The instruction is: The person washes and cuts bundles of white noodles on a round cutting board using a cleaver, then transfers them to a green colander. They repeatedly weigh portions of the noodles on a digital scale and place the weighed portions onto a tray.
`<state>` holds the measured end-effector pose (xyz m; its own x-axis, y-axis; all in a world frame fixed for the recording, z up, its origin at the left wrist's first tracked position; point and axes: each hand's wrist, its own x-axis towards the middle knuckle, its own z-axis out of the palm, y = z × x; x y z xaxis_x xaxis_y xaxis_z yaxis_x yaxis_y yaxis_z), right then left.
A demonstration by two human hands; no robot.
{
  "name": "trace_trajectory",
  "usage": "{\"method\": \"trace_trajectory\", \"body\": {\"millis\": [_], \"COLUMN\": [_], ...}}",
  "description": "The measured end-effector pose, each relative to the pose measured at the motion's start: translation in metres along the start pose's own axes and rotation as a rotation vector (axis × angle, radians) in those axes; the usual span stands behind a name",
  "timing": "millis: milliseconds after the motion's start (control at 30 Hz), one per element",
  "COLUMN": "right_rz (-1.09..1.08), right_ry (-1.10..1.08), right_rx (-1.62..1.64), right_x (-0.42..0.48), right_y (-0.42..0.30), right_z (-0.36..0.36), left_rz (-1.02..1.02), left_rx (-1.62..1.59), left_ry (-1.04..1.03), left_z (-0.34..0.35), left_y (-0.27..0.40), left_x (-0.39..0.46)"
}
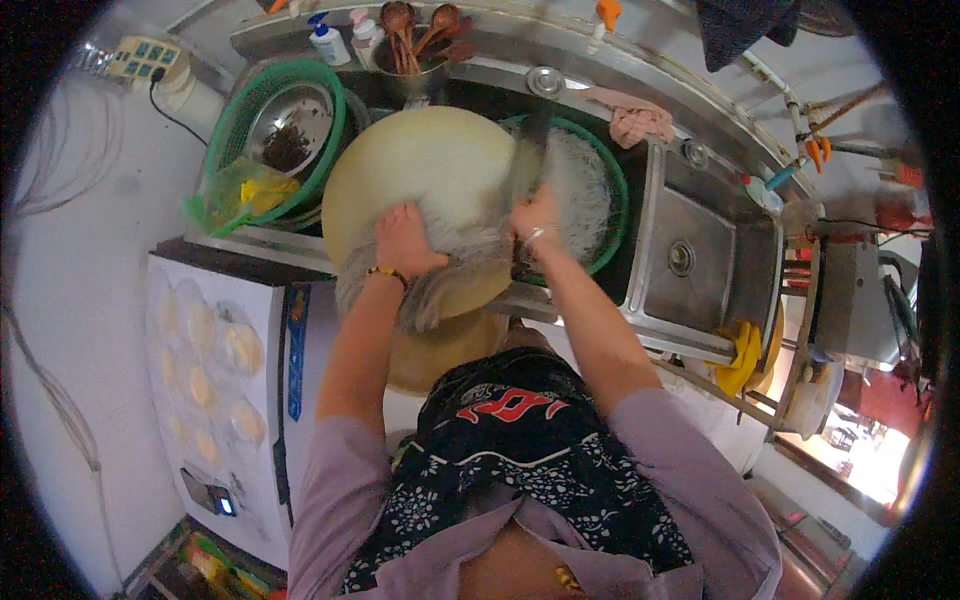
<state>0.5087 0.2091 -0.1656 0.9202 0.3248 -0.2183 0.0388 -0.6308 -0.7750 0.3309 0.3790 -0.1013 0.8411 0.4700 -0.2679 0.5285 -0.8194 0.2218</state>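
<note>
A thick round cutting board (420,157) lies across the counter in front of me. My left hand (405,240) presses on a heap of thin translucent noodle-like strands (431,289) at the board's near side, thumb spread out. Some strands hang over the board's near edge. My right hand (536,214) grips a broad-bladed knife, probably a cleaver (534,142), its blade blurred and raised at the board's right edge. Just beyond that hand, a green plastic basket (624,206) contains more pale, translucent strands (581,195).
At left, a green basket (217,139) holds a metal bowl (262,124) with dark bits, beside a plastic bag (240,195). Wooden ladles (401,37) stand in a pot behind. A steel sink (686,255) is at right, with a yellow cloth (739,360) over its rim.
</note>
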Motion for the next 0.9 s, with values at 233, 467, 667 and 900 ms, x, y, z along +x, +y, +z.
{"method": "trace_trajectory", "body": {"millis": [233,467,667,900], "right_rz": [-0.401,-0.061,-0.255,-0.238], "right_ry": [-0.256,-0.678,-0.639,-0.539], "right_rx": [-0.303,-0.525,-0.348,-0.416], "right_x": [-0.119,-0.166,-0.122,-0.081], "right_y": [-0.035,-0.044,0.0,-0.005], "right_z": [-0.1,-0.074,-0.003,-0.012], "left_rz": [-0.021,-0.041,0.01,0.015], "left_rx": [0.049,0.076,0.049,0.114], "left_ry": [-0.006,0.005,0.025,0.089], "left_z": [0.0,0.006,0.013,0.029], "left_y": [-0.006,-0.002,-0.003,-0.015], "left_x": [-0.004,0.0,0.008,0.01]}}
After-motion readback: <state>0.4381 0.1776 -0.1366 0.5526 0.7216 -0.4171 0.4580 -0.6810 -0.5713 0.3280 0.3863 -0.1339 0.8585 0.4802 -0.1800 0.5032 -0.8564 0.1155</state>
